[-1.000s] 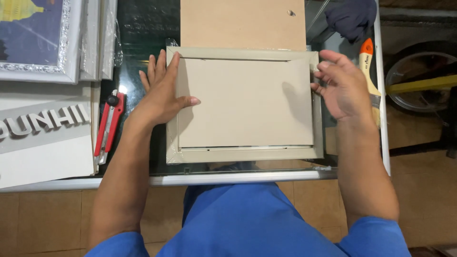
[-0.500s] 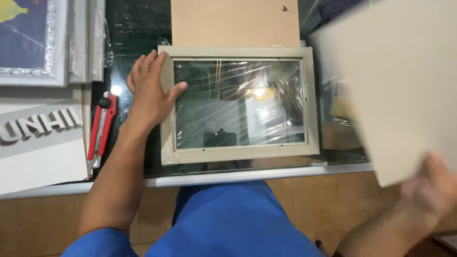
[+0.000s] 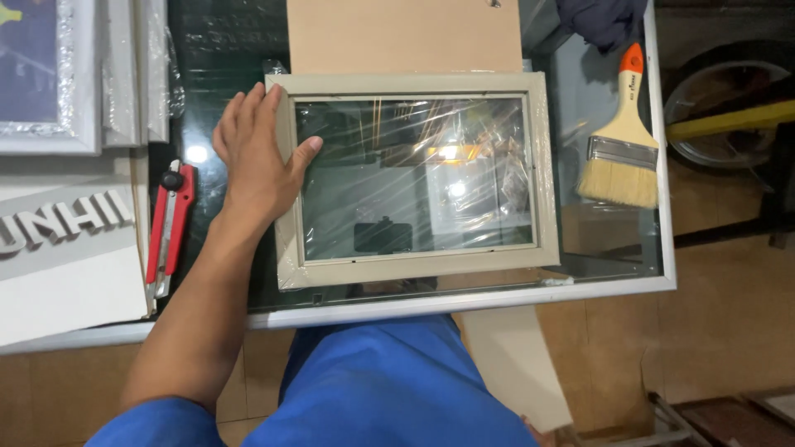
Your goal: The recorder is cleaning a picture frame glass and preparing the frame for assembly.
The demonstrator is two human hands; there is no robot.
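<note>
One hand shows, the left hand (image 3: 258,161), lying flat and spread open on the left rail of a beige picture frame (image 3: 414,178) at the middle of the frame, gripping nothing. Its glass looks wrapped in clear film, though glare makes that hard to judge. Just above it lies a brown board (image 3: 406,37). A red utility knife (image 3: 170,223) sits at the left, a paintbrush (image 3: 621,136) at the upper right, all on a glass table (image 3: 613,240).
</note>
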